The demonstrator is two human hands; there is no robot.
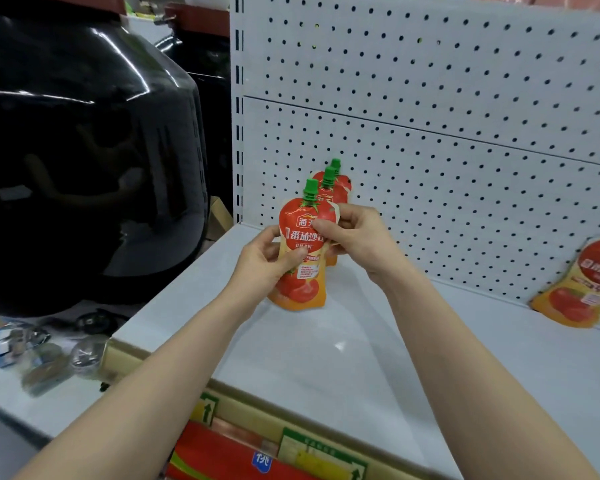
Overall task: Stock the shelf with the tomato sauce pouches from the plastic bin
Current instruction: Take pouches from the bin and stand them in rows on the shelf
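Head view: the left hand (267,259) and right hand (355,237) both close their grip on the front tomato sauce pouch (300,289), held upright at the left rear of the shelf (326,362). Two more pouches (330,192) stand just behind it. A leaning pouch (581,285) rests against the pegboard (447,161), well apart to the right.

**TALLY AT THE SHELF**

Sauce pouches: four in all.
- Three clustered at left: front pouch (302,289), second pouch (326,197), third pouch (344,183).
- One lone pouch (582,285) at the right edge.

Green caps (310,188): three, one on each clustered pouch.

Hands: two, left hand (264,261) and right hand (357,237).

Shelf (326,358): one.

Pegboard panels: two, upper panel (430,64) and lower panel (430,188).

Black jar (84,150): one for certain. Dark shape behind it, possibly a second.

Small items at lower left: too blurred to count.
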